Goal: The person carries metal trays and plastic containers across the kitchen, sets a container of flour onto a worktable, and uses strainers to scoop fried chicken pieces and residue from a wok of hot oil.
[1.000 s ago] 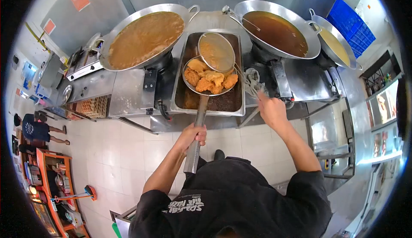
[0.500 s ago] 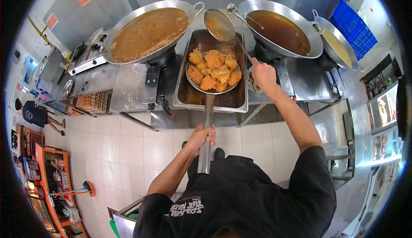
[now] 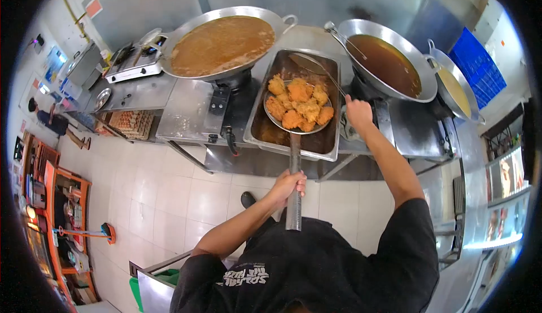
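Observation:
My left hand [image 3: 289,185] is wrapped round the metal handle [image 3: 294,160] of a round strainer. Several golden-brown fried pieces [image 3: 302,104] fill the strainer, which is over a rectangular steel tray [image 3: 257,138] with dark brown residue inside. To the right, my right hand [image 3: 359,113] grips the thin handle of a second strainer [image 3: 307,63]. That strainer's head is tilted at the back of the tray, seen nearly edge-on. A crumpled cloth [image 3: 348,129] lies beside the tray, below my right hand.
A large wok of bubbling oil [image 3: 223,46] stands at the back left. Right of the tray are a wok of dark oil [image 3: 384,59] and a wok with yellowish liquid [image 3: 453,90]. Egg trays [image 3: 132,124] sit under the left counter. Another person [image 3: 56,122] stands far left.
The second strainer has swung from above the fried pieces to the tray's back edge and tilted over. The filled strainer stays over the tray. The view has shifted, and the other person has turned slightly.

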The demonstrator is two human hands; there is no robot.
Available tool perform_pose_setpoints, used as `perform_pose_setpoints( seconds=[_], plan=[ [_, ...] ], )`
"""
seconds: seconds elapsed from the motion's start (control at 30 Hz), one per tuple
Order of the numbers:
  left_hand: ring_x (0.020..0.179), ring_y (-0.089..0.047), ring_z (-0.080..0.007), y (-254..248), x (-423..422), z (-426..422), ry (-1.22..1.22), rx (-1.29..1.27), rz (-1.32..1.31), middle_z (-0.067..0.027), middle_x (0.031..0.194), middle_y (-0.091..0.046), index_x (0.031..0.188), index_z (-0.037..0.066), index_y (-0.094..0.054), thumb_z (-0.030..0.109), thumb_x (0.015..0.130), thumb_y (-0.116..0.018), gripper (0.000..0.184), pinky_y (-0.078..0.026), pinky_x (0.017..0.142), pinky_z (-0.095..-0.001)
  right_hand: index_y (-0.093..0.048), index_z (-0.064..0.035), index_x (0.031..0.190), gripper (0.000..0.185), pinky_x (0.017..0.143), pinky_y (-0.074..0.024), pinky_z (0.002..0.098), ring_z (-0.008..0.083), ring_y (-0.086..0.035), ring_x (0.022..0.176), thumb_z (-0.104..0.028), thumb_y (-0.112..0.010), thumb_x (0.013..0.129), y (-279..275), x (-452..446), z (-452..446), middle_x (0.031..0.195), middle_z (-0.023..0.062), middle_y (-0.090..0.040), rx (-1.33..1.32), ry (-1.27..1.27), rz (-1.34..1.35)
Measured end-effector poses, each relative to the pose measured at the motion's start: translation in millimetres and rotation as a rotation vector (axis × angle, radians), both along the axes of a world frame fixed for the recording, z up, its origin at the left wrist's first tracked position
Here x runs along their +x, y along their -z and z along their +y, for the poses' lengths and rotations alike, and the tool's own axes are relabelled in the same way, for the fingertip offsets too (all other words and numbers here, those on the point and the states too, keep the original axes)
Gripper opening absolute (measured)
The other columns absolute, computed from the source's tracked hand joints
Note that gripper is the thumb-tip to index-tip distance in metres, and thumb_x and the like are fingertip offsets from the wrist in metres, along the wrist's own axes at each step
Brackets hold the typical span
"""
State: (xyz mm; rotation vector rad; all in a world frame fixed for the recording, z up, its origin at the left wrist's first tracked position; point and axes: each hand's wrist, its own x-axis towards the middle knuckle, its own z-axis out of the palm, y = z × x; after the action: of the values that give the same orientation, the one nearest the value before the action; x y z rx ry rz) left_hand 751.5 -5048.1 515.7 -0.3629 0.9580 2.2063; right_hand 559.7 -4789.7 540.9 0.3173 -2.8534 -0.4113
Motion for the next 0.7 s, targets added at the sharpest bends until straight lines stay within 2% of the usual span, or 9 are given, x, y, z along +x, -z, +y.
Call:
perform_pose_setpoints(
  seconds=[0.17, 0.2, 0.3, 0.43, 0.47, 0.57, 0.6, 0.67, 0.7],
  plan=[
    [0.05, -0.043, -0.0079, 5.1, 2.9, 7.5, 0.016, -0.018, 0.084, 0.0032, 0.062, -0.042, 0.084, 0.01, -0.044, 0.009, 0.083, -0.052, 0.008, -0.045, 0.05, -0.0269, -0.054, -0.0044, 0.108, 0.03, 0.061, -0.0513, 0.039, 0.0294, -0.064, 0.069, -0.013, -0.051, 0.079, 5.4, -3.1, 10.8, 0.075, 0.0141, -0.064, -0.004, -0.01, 0.01],
    [0.052, -0.048, -0.0096, 9.0, 0.4, 7.1, 0.043, -0.081, 0.136, 0.0022, 0.063, -0.046, 0.082, 0.01, -0.045, 0.012, 0.084, -0.053, 0.008, -0.047, 0.052, -0.0277, -0.054, -0.0053, 0.111, 0.032, 0.06, -0.051, 0.0397, 0.0302, -0.064, 0.068, -0.013, -0.05, 0.079, 3.9, -3.9, 9.5, 0.074, 0.0149, -0.064, -0.015, -0.014, 0.035],
    [0.055, -0.052, -0.0111, 6.6, 2.4, 5.8, 0.029, -0.015, 0.058, 0.0011, 0.065, -0.049, 0.083, 0.01, -0.046, 0.015, 0.085, -0.054, 0.009, -0.047, 0.051, -0.0278, -0.053, -0.0077, 0.115, 0.038, 0.063, -0.0512, 0.0408, 0.0315, -0.064, 0.07, -0.015, -0.053, 0.078, 9.5, 5.7, 9.9, 0.076, 0.016, -0.063, -0.049, 0.066, -0.046],
    [0.076, -0.059, -0.0178, -2.2, 2.6, -25.1, 0.2, -0.174, -0.016, -0.0052, 0.084, -0.06, 0.099, 0.01, -0.051, 0.038, 0.085, -0.057, 0.032, -0.048, 0.073, -0.04, -0.056, -0.0104, 0.111, 0.031, 0.062, -0.0507, 0.0427, 0.0332, -0.063, 0.067, -0.017, -0.05, 0.081, 15.2, 11.8, 24.3, 0.07, 0.0164, -0.062, -0.034, 0.066, 0.068],
    [0.088, -0.058, -0.0197, 11.7, 4.4, -39.1, 0.183, -0.157, -0.039, -0.0072, 0.093, -0.061, 0.108, 0.009, -0.051, 0.046, 0.083, -0.055, 0.045, -0.044, 0.083, -0.0423, -0.057, -0.0105, 0.109, 0.028, 0.061, -0.0504, 0.0438, 0.0338, -0.062, 0.067, -0.017, -0.048, 0.083, -0.8, 25.1, 15.2, 0.069, 0.0171, -0.061, -0.063, 0.126, 0.078],
    [0.093, -0.056, -0.0195, 41.8, 4.1, -116.0, 0.05, -0.099, -0.075, -0.0064, 0.097, -0.06, 0.107, 0.008, -0.052, 0.044, 0.083, -0.056, 0.043, -0.044, 0.085, -0.0395, -0.059, -0.0092, 0.103, 0.023, 0.058, -0.0491, 0.0462, 0.0349, -0.062, 0.065, -0.018, -0.044, 0.088, -93.6, 78.3, -39.4, 0.07, 0.0191, -0.061, -0.179, 0.156, 0.139],
    [0.09, -0.057, -0.0181, 55.7, 5.4, -150.5, -0.072, -0.106, -0.075, -0.0056, 0.097, -0.06, 0.103, 0.01, -0.053, 0.04, 0.084, -0.056, 0.036, -0.045, 0.082, -0.0392, -0.058, -0.0083, 0.103, 0.022, 0.058, -0.0489, 0.0465, 0.0357, -0.062, 0.066, -0.019, -0.044, 0.088, -115.9, 82.3, -48.6, 0.073, 0.0193, -0.062, -0.139, 0.263, 0.085],
    [0.086, -0.057, -0.0153, 92.5, 7.2, -208.2, -0.272, -0.101, -0.085, -0.0041, 0.096, -0.061, 0.094, 0.013, -0.056, 0.033, 0.085, -0.055, 0.022, -0.047, 0.076, -0.0385, -0.056, -0.0053, 0.109, 0.026, 0.056, -0.0472, 0.048, 0.038, -0.061, 0.064, -0.016, -0.046, 0.088, -144.6, 80.6, -42.7, 0.068, 0.0213, -0.06, -0.089, 0.125, 0.21],
    [0.085, -0.057, -0.0156, 106.4, 8.0, -235.8, -0.382, -0.146, -0.1, -0.0042, 0.095, -0.061, 0.092, 0.013, -0.056, 0.03, 0.085, -0.054, 0.019, -0.047, 0.076, -0.038, -0.056, -0.0028, 0.109, 0.026, 0.061, -0.0464, 0.0504, 0.0419, -0.06, 0.071, -0.015, -0.047, 0.087, -175.3, 86.0, -65.7, 0.077, 0.0237, -0.061, -0.139, 0.11, 0.218]
  ],
)
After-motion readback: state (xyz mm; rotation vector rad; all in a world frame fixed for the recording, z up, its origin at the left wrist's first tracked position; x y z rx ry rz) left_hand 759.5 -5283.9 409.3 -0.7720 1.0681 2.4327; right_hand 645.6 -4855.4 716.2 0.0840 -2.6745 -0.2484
